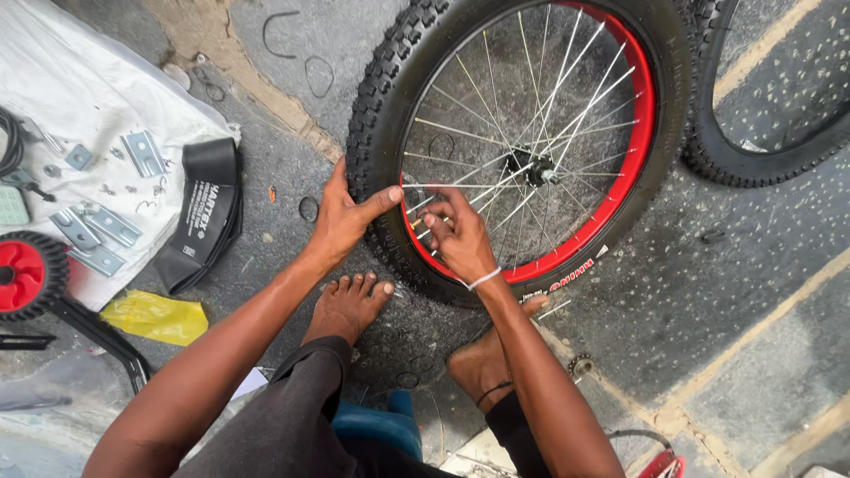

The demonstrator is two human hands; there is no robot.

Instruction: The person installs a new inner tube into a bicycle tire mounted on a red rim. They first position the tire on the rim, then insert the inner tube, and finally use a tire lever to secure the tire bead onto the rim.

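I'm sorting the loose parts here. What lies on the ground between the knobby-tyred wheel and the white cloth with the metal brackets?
In the head view, a folded black inner tube lies between the wheel and the white cloth, overlapping the cloth's edge.

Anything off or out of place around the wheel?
Nothing looks damaged. The red-rimmed wheel lies flat, left hand on its tyre, right hand at the spokes. Loose bits lie about: a small sprocket on the floor by the right foot, metal brackets on the white cloth.
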